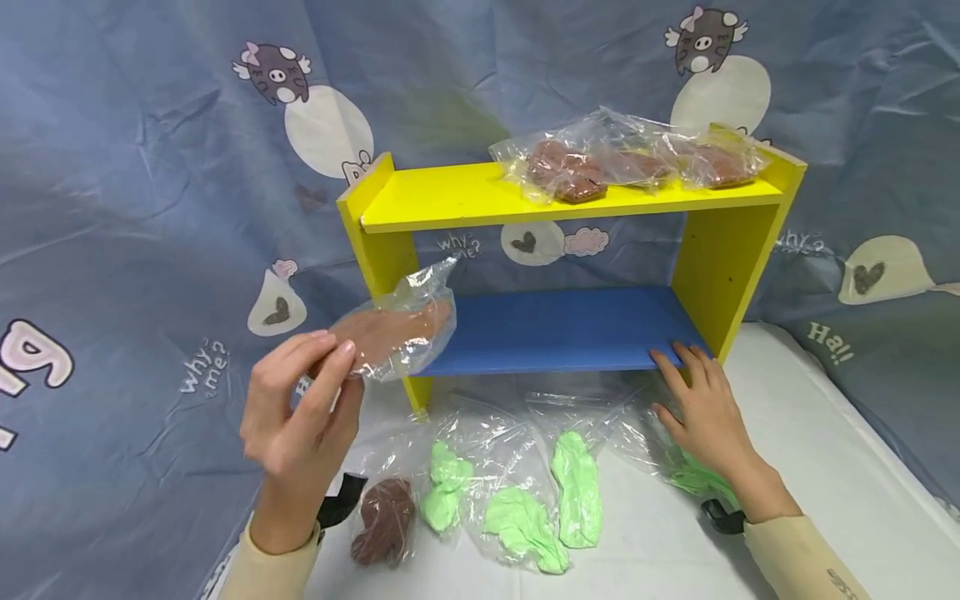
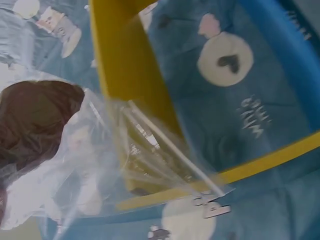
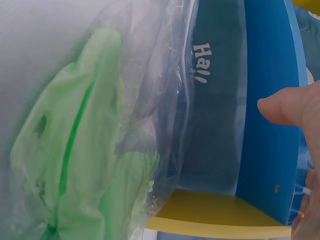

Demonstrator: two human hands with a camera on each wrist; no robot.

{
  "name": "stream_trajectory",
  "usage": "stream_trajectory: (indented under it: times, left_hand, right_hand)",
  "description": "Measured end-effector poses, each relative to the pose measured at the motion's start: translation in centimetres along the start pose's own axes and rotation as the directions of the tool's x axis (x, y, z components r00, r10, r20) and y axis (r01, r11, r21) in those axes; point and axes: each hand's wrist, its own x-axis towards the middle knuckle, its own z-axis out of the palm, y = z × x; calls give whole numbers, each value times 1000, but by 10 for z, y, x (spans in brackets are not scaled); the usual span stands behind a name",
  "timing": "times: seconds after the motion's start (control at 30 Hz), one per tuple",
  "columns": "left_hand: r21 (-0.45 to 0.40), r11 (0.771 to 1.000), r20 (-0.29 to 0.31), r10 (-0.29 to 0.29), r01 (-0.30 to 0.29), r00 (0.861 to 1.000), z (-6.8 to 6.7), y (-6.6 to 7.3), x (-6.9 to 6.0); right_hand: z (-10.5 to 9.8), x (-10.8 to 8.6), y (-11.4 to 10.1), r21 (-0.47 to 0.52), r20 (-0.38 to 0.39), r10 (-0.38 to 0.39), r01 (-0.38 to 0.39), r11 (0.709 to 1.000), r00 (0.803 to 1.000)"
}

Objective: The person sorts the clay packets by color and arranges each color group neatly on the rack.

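My left hand (image 1: 300,408) pinches a clear plastic bag (image 1: 397,329) with a flat brown item inside, between thumb and fingers. It is raised in front of the left end of a yellow and blue shelf unit (image 1: 562,329). In the left wrist view, the bag (image 2: 42,120) hangs before the yellow side panel. At the right front corner of the blue board, my right hand (image 1: 708,408) holds the edge, fingers on top and thumb (image 3: 280,106) against the underside. Below that hand lies a bag with a green item (image 3: 75,135).
Several bagged brown items (image 1: 573,175) sit on the right part of the yellow top shelf. On the white table (image 1: 637,533) are a bagged brown item (image 1: 384,521) and several bagged green items (image 1: 577,492). A printed blue cloth (image 1: 150,250) hangs behind.
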Motion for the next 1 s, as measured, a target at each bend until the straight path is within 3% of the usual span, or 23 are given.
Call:
stream_trajectory:
  times: [0.17,0.3,0.47,0.6,0.7,0.8,0.93,1.0]
  left_hand:
    - [61,997,-103,-35,41,994,19,-7,27]
    - [105,994,-123,-27,40,992,39,-19,50]
    - [129,992,-33,-12,16,999,63,-47,59]
    - [144,989,128,18,-37,992,82,-82,44]
    - [161,984,246,35,-77,969,93,-109,27]
    - [215,970,357,32,-115,934,99,-130,12]
    - [279,941,503,27,-192,864,97,-144,-5]
    - [287,935,572,6,-206,820,96,-146,-9]
  right_hand:
    - [2,-1,-1,1,-1,0,0,1000,1000]
    - [2,-2,-1,4,-7,2,-2,1000,1000]
    - [2,0,0,0,-12,2,-2,1000,1000]
    - [1,1,0,-1,-12,0,0,1000,1000]
    - [0,0,0,-5,-7,5,-5,1000,1000]
    - [1,2,-1,-4,-4,15,-15,1000,1000]
    - [1,2,-1,-1,0,20,-20,1000,1000]
    - [1,2,-1,1,-1,15,-15,1000,1000]
